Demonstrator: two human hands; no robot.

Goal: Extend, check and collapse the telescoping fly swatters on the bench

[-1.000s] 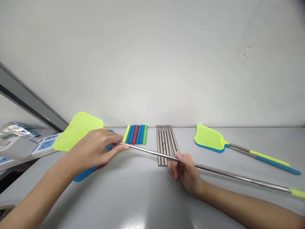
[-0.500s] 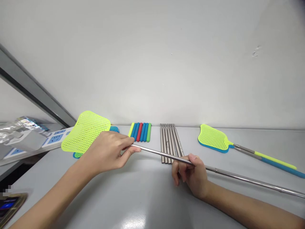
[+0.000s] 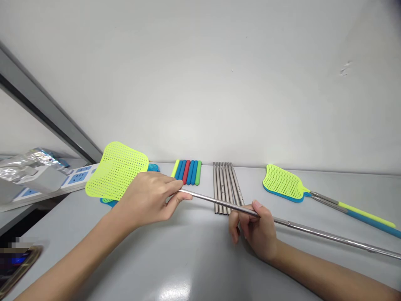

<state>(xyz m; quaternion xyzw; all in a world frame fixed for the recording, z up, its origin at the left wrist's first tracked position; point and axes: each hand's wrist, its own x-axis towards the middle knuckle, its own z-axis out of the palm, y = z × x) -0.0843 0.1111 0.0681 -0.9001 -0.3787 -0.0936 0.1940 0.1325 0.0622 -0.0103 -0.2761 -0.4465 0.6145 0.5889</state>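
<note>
My left hand (image 3: 155, 196) pinches the thin end of an extended metal telescopic rod (image 3: 206, 198), close to a yellow-green fly swatter head (image 3: 120, 167). The join between that head and the rod is hidden behind my fingers. Farther along the rod, my right hand (image 3: 255, 225) grips it between thumb and fingers. The rod slopes down to the right and runs out of view. Just behind my right hand lie several bare metal rods (image 3: 224, 188) side by side. Coloured handle grips (image 3: 187, 172) in yellow, blue, red and green lie in a row beyond the rod.
On the right lie two stacked fly swatters, one yellow-green (image 3: 283, 180) and one blue (image 3: 369, 223). A power strip (image 3: 82, 176) and a clear plastic package (image 3: 28, 165) are at the left, with a phone (image 3: 19, 267) below. A wall (image 3: 219, 83) rises behind the table.
The view has shifted slightly, so things on the table appear a little farther right. Both hands keep their hold on the rod, and the yellow-green swatter head is tilted slightly differently.
</note>
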